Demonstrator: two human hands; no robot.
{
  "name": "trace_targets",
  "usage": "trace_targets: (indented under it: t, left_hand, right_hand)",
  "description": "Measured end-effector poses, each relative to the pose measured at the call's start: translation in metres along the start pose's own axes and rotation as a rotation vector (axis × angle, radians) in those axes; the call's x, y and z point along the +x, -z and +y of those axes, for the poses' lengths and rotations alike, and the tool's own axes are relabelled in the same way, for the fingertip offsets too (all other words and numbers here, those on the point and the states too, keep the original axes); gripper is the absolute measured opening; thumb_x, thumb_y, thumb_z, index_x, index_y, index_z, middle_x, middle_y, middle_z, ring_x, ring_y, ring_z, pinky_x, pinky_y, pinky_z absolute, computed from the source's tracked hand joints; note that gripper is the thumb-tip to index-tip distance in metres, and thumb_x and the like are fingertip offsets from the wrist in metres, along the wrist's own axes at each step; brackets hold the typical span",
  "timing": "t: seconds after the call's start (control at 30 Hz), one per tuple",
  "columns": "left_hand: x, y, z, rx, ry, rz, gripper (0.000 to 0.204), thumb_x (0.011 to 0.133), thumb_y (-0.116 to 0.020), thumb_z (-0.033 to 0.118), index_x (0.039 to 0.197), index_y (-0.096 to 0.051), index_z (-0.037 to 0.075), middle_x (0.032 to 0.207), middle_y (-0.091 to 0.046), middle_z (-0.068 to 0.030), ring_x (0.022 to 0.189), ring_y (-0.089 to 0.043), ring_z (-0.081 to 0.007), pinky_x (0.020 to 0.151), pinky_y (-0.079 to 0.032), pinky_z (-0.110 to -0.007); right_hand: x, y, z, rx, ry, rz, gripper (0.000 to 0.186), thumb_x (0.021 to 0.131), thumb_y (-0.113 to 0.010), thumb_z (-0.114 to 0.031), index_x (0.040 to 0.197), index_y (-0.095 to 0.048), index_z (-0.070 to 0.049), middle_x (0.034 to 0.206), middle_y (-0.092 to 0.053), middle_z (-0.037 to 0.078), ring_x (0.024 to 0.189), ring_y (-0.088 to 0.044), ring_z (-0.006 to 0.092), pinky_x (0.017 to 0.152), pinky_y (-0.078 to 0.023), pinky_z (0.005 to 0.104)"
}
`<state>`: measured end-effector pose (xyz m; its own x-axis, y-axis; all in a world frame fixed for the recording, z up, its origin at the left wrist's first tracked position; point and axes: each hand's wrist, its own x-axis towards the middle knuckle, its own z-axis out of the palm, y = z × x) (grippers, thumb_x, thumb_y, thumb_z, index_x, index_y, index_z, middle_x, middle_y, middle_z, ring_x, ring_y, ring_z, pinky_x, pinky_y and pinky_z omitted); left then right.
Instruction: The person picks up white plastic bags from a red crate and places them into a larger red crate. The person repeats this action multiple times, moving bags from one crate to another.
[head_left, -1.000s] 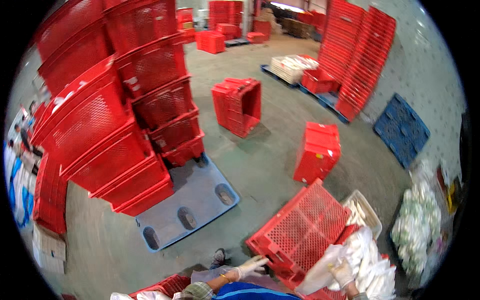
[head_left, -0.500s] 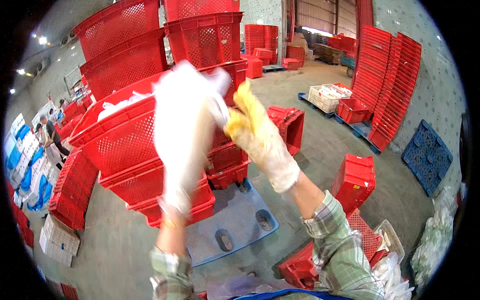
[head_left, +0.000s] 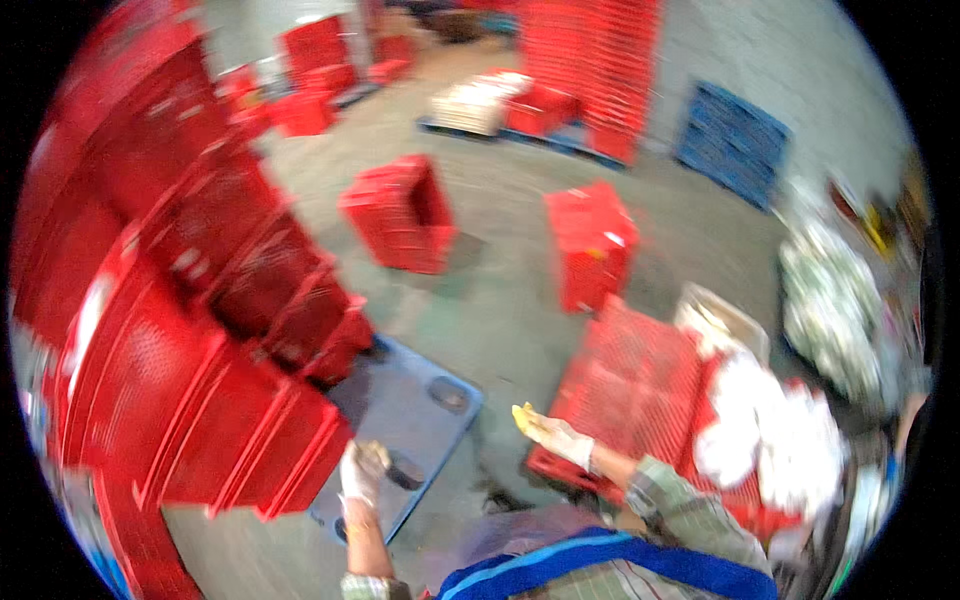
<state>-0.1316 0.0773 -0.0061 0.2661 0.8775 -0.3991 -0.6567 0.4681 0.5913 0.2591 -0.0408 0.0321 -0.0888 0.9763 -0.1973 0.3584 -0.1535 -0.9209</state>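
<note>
Nothing is grasped by the right hand (head_left: pixel 553 437); the left hand (head_left: pixel 362 473) grip cannot be told; crates (head_left: pixel 252 440) are stacked, presumably saving space.

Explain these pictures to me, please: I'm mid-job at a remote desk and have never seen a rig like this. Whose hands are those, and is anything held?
There is no machine here: these are a person's own gloved hands. The view comes from a wide fisheye camera worn on the head, looking down, so straight edges bend near the rim. Left in the picture is the person's left.

The left hand appears against a blue-grey pallet, near tall stacks of red crates. The right hand appears near a perforated red crate, with white bags farther right. All this stands on a grey floor. I see nothing held, but the picture is blurred.
</note>
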Motion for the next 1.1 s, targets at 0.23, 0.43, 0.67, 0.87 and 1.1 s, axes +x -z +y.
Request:
trace_targets:
  t: [0.23, 0.43, 0.67, 0.87, 1.1]
  left_hand:
    - [-0.064, -0.116, -0.249, 0.501, 0.593, -0.053, 0.045, 0.095, -0.049, 0.042, 0.120, -0.052, 0.004, 0.113, -0.060, -0.0141, 0.098, -0.060, -0.0302, 0.085, -0.048, -0.044]
    - [-0.098, -0.197, -0.317, 0.782, 0.593, -0.100, 0.037, 0.096, -0.050, 0.033, 0.117, -0.055, 0.003, 0.103, -0.064, -0.0138, 0.086, -0.064, -0.0254, 0.075, -0.052, -0.037]
    - [-0.117, -0.205, -0.350, 0.838, 0.629, 0.028, 0.032, 0.096, -0.053, 0.028, 0.115, -0.055, 0.001, 0.099, -0.066, -0.0160, 0.079, -0.066, -0.0248, 0.068, -0.054, -0.035]
    - [-0.120, -0.208, -0.345, 0.899, 0.637, 0.067, 0.034, 0.097, -0.051, 0.028, 0.119, -0.055, 0.002, 0.105, -0.066, -0.0150, 0.084, -0.066, -0.0233, 0.072, -0.055, -0.035]
    - [-0.109, -0.213, -0.338, 0.771, 0.690, -0.036, 0.053, 0.096, -0.051, 0.045, 0.132, -0.046, 0.006, 0.126, -0.055, -0.0136, 0.108, -0.059, -0.0274, 0.089, -0.051, -0.042]
  right_hand:
    - [-0.186, 0.138, 0.155, -0.172, -0.701, 0.400, 0.101, 0.084, -0.052, -0.064, 0.151, -0.002, -0.007, 0.155, 0.000, 0.025, 0.142, -0.018, 0.0396, 0.115, -0.022, 0.0378]
    - [-0.298, 0.276, 0.286, -0.605, -0.909, 1.018, 0.099, 0.080, -0.068, -0.040, 0.152, -0.008, -0.007, 0.155, -0.006, 0.025, 0.143, -0.014, 0.0400, 0.115, -0.019, 0.0386]
    - [-0.324, 0.353, 0.330, -0.024, -0.760, 1.051, 0.099, 0.075, -0.074, -0.030, 0.150, -0.014, -0.004, 0.151, -0.027, 0.023, 0.132, -0.040, 0.0374, 0.106, -0.037, 0.0358]
    - [-0.316, 0.361, 0.375, -0.230, -1.020, 1.092, 0.069, 0.076, -0.071, -0.044, 0.125, -0.056, 0.002, 0.108, -0.064, 0.024, 0.105, -0.061, 0.0312, 0.093, -0.046, 0.0355]
    - [-0.262, 0.275, 0.164, 0.520, -0.284, 0.756, 0.027, 0.082, -0.070, -0.014, 0.105, -0.064, -0.002, 0.102, -0.066, 0.008, 0.092, -0.060, 0.0164, 0.076, -0.050, 0.0307]
